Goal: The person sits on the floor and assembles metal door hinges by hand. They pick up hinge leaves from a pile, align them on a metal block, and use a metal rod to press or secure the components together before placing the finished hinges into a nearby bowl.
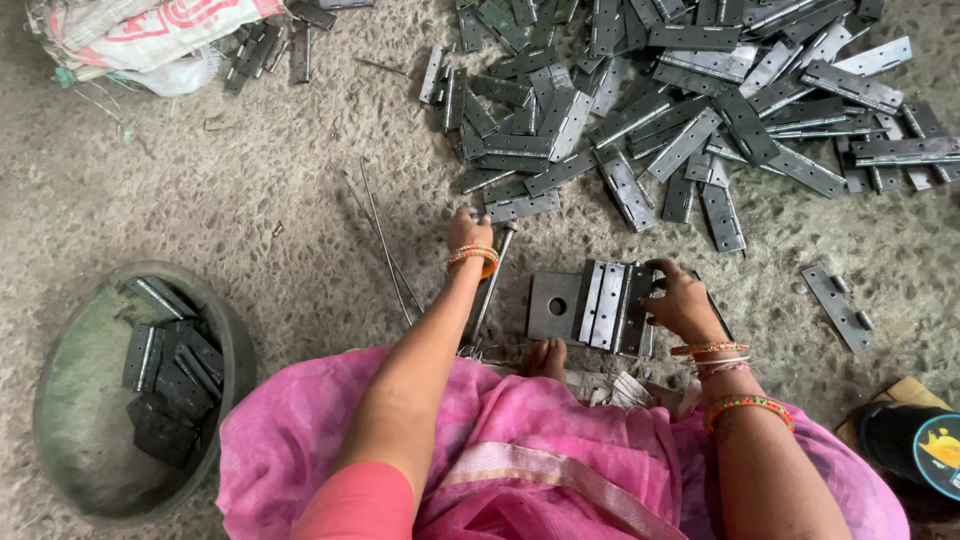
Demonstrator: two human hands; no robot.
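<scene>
Grey steel everywhere on the floor (250,220): the right hand (685,300) pinches a hinge (605,303) standing upright before her knees, long axis pointing away. The left hand (468,232) curls round a thin rod (492,285) just beside it, below the hinge pile (690,110).

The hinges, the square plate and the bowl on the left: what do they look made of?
Hinges: likely steel, dull grey sheen, punched holes. Square plate: thick dark metal, matte, with one hole. Bowl: probably metal, worn greenish-grey and dusty; its look leaves this open.
</scene>
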